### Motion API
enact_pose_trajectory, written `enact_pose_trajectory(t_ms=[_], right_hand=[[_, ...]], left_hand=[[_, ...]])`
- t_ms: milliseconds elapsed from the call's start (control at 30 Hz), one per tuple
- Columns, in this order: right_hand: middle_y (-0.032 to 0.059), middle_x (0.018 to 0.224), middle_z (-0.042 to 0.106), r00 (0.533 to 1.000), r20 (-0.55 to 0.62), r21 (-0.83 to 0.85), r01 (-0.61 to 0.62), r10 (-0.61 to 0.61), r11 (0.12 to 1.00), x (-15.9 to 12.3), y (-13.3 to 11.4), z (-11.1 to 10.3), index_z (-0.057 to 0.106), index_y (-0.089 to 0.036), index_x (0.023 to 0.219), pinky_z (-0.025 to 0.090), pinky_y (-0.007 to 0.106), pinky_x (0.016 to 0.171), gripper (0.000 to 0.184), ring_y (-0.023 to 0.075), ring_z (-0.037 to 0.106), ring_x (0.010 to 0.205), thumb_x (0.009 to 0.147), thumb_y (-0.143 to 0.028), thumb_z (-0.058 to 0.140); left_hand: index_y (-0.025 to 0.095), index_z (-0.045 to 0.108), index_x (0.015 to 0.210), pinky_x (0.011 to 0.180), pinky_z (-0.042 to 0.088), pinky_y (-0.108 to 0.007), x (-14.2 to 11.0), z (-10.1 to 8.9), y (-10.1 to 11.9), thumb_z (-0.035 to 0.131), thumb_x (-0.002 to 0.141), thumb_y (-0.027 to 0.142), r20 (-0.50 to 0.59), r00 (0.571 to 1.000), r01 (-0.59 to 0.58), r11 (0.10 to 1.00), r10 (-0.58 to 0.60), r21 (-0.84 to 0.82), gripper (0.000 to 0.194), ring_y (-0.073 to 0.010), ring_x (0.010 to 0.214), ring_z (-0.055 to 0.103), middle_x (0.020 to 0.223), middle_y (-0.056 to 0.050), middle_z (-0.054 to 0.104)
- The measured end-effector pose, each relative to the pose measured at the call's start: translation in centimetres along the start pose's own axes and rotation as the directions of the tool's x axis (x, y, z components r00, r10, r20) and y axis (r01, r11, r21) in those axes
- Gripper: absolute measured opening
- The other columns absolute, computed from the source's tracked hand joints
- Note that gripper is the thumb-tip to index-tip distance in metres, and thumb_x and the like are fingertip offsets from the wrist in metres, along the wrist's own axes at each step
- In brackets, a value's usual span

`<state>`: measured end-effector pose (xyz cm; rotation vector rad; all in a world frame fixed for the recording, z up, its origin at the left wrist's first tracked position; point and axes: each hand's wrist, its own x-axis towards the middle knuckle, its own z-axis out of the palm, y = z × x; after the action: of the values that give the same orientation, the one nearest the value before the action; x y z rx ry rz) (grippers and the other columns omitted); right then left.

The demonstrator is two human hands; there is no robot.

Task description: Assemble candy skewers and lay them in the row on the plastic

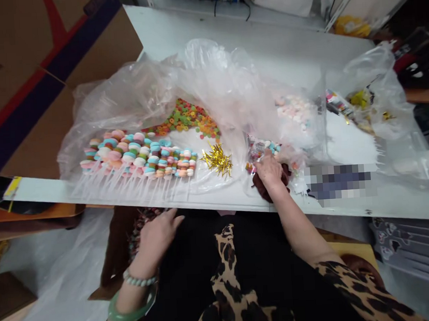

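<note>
My right hand (pixel 269 170) reaches over the table, its fingers stretched out and touching a clear printed packet (pixel 256 149) of small coloured pieces. Beneath that hand lies a dark brown cloth-like thing (pixel 263 189), partly hidden by the wrist. My left hand (pixel 160 233) hangs in front of the table edge, thumb and fingers apart, holding nothing. Beyond it, candy skewers (pixel 132 158) on clear sticks lie in a row on plastic sheeting. Gold twist ties (pixel 218 159) form a loose pile between the skewers and my right hand. Ring-shaped gummy candies (pixel 188 117) are heaped behind.
Crumpled clear plastic (pixel 216 73) spreads across the back of the white table (pixel 283 45). Pale candies (pixel 296 109) lie under plastic at the right, near a clear tub (pixel 351 140). A large cardboard box (pixel 65 39) stands at left. A brown open box (pixel 114 254) is below the edge.
</note>
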<state>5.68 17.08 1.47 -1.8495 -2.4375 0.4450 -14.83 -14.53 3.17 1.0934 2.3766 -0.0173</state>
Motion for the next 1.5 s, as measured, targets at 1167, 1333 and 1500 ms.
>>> enact_pose_trajectory(t_ms=[1167, 1333, 1500], right_hand=[[0.0014, 0.093, 0.073, 0.657, 0.285, 0.429, 0.564, -0.698, 0.706, -9.9, -16.5, 4.7, 0.064, -0.029, 0.112, 0.044, 0.031, 0.079, 0.026, 0.0209, 0.066, 0.088, 0.094, -0.036, 0.046], [0.0061, 0.103, 0.072, 0.571, 0.383, 0.219, 0.708, -0.726, 0.672, -9.3, -18.6, 5.6, 0.068, -0.024, 0.1, 0.043, 0.03, 0.076, 0.032, 0.0218, 0.065, 0.095, 0.098, -0.038, 0.039], [0.0051, 0.092, 0.071, 0.766, 0.21, 0.334, 0.528, -0.608, 0.781, -8.7, -15.0, 5.4, 0.065, -0.022, 0.097, 0.042, 0.031, 0.076, 0.024, 0.0204, 0.064, 0.085, 0.092, -0.023, 0.041]], left_hand=[[0.015, 0.056, 0.064, 0.053, 0.04, -0.02, 3.1, -1.3, 2.0, 0.079, 0.066, 0.034, 0.02, 0.906, -0.16, -0.384, -0.423, -0.909, 0.03, -0.0057, 0.05, 0.048, 0.056, 0.005, 0.055], [0.015, 0.057, 0.065, 0.058, 0.045, -0.019, 2.5, -1.5, 1.1, 0.077, 0.064, 0.023, 0.062, 0.93, -0.091, -0.39, -0.363, -0.916, 0.021, -0.0069, 0.055, 0.054, 0.061, 0.004, 0.059], [0.015, 0.066, 0.075, 0.069, 0.052, -0.024, 2.7, -1.2, 1.3, 0.083, 0.056, 0.017, 0.064, 0.945, -0.104, -0.481, -0.321, -0.871, 0.025, -0.0118, 0.069, 0.064, 0.074, 0.0, 0.069]])
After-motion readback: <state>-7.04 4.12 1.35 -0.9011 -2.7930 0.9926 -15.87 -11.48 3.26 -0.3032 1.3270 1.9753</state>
